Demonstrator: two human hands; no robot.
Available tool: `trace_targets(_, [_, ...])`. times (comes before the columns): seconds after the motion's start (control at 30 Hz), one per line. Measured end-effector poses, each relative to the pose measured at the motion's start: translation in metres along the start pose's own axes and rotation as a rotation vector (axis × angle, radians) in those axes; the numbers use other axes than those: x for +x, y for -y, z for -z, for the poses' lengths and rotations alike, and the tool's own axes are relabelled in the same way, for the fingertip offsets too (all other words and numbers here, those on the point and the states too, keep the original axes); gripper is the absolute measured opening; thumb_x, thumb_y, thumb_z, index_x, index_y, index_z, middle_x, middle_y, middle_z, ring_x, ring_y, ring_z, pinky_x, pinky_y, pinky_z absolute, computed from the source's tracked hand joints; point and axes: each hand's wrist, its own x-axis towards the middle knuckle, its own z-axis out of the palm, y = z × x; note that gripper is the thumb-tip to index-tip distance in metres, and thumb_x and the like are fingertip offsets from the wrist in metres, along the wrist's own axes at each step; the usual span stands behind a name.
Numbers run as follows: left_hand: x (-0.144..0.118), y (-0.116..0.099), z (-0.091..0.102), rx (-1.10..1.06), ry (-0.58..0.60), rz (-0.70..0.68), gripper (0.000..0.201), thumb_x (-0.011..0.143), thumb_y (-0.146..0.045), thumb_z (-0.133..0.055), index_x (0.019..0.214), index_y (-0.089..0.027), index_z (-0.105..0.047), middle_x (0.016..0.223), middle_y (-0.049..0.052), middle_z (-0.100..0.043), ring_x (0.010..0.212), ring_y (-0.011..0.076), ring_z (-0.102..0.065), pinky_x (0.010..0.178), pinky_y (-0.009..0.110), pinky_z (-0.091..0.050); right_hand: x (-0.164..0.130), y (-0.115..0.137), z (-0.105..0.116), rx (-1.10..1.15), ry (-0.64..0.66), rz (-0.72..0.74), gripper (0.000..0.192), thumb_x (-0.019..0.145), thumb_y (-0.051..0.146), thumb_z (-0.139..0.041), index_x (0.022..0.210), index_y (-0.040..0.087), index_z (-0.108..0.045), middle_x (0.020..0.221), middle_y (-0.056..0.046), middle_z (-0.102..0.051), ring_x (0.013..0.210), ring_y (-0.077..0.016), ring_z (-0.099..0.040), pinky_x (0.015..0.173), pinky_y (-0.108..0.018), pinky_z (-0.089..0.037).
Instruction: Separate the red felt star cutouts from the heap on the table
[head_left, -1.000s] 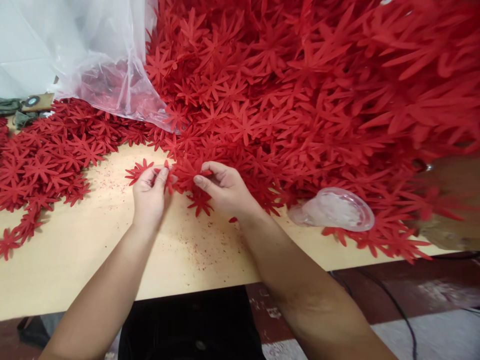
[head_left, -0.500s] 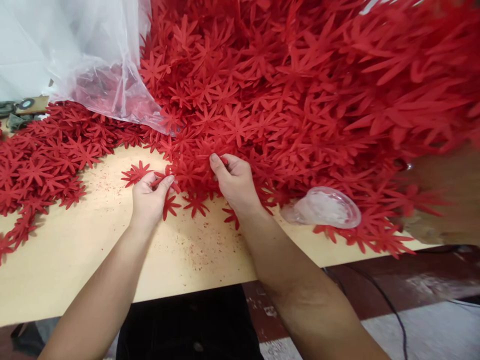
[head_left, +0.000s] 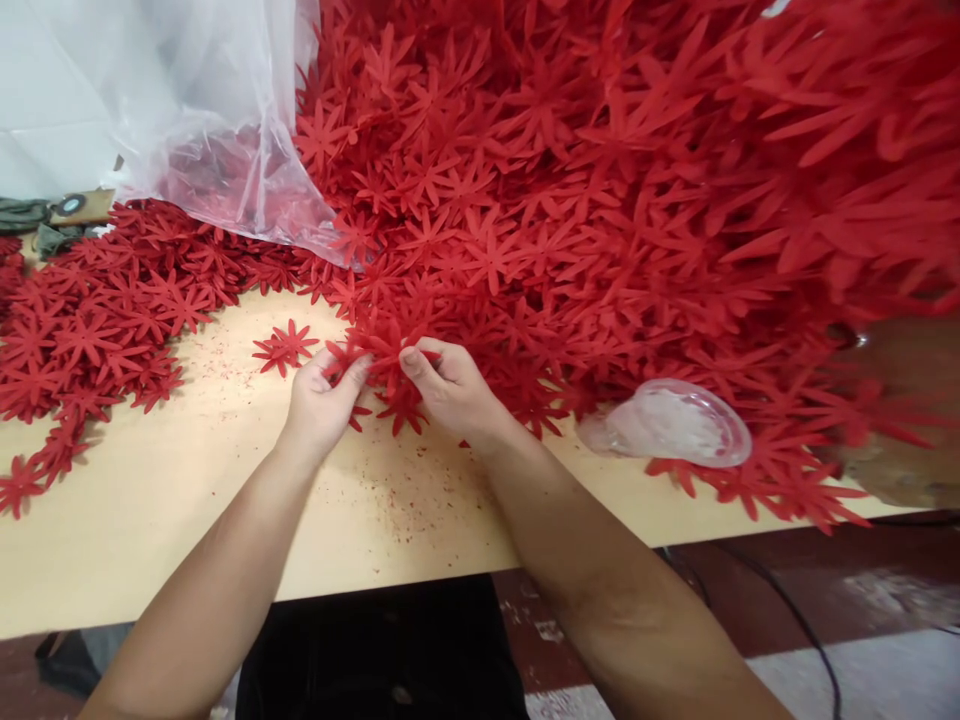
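Both the left hand (head_left: 322, 395) and right hand (head_left: 450, 385) pinch one thin, floppy red flower cutout (head_left: 382, 352), seemingly light, best held near its centre.

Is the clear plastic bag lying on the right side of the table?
No, the clear plastic bag sits at the upper left, over the red flower cutouts on the table.

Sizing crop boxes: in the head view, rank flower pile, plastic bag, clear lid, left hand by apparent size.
1. flower pile
2. plastic bag
3. clear lid and left hand: look alike, not ranked.
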Motion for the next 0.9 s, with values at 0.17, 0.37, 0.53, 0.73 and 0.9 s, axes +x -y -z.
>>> trace_targets(0.17, [0.001, -0.004, 0.002, 0.005, -0.042, 0.019, 0.029, 0.066, -0.041, -0.077, 0.073, -0.018, -0.062, 0.069, 0.0, -0.068, 0.062, 0.0113, -0.061, 0.065, 0.028, -0.053, 0.004, -0.004, 0.004, -0.007, -0.032, -0.006, 0.06, 0.073, 0.077, -0.051, 0.057, 0.022, -0.034, 0.055, 0.005, -0.027, 0.051, -0.0078, -0.027, 0.046, -0.025, -0.024])
trace_targets(0.37, [-0.004, -0.003, -0.004, -0.008, 0.049, 0.051, 0.037, 0.058, -0.039, -0.082, 0.081, -0.016, -0.065, 0.074, 0.001, -0.07, 0.07, 0.0129, -0.065, 0.069, 0.026, -0.053, 0.001, -0.011, -0.004, -0.16, 0.045, -0.008, 0.061, 0.079, 0.077, -0.038, 0.057, 0.02, -0.038, 0.056, 0.004, -0.035, 0.053, -0.0086, -0.033, 0.051, -0.025, -0.027])
trace_targets(0.53, [0.002, -0.005, 0.005, -0.106, -0.234, 0.069, 0.04, 0.048, -0.035, -0.085, 0.071, -0.016, -0.059, 0.058, -0.005, -0.063, 0.051, 0.0084, -0.058, 0.056, 0.022, -0.05, 0.003, -0.012, -0.003, -0.203, -0.01, 0.04, 0.051, 0.087, 0.064, -0.036, 0.058, 0.022, -0.03, 0.056, 0.005, -0.03, 0.052, -0.0086, -0.031, 0.052, -0.026, -0.026])
trace_targets(0.73, [0.01, -0.008, -0.002, 0.119, -0.049, 0.028, 0.047, 0.058, -0.032, -0.081, 0.099, -0.017, -0.065, 0.099, 0.006, -0.07, 0.086, 0.0158, -0.066, 0.077, 0.029, -0.054, 0.021, -0.023, 0.017, -0.303, -0.444, 0.096, 0.024, 0.079, 0.038, -0.05, 0.065, 0.022, -0.039, 0.061, 0.004, -0.04, 0.06, -0.0127, -0.039, 0.063, -0.028, -0.035])
trace_targets(0.9, [0.028, -0.012, -0.015, 0.529, -0.024, -0.218, 0.046, 0.07, -0.023, -0.068, 0.116, -0.019, -0.063, 0.136, 0.012, -0.049, 0.125, 0.0259, -0.05, 0.103, 0.043, -0.043, 0.027, -0.034, 0.02, -0.229, -0.491, 0.125, 0.011, 0.075, 0.031, -0.05, 0.074, 0.02, -0.052, 0.077, -0.004, -0.057, 0.077, -0.0179, -0.053, 0.077, -0.034, -0.043])
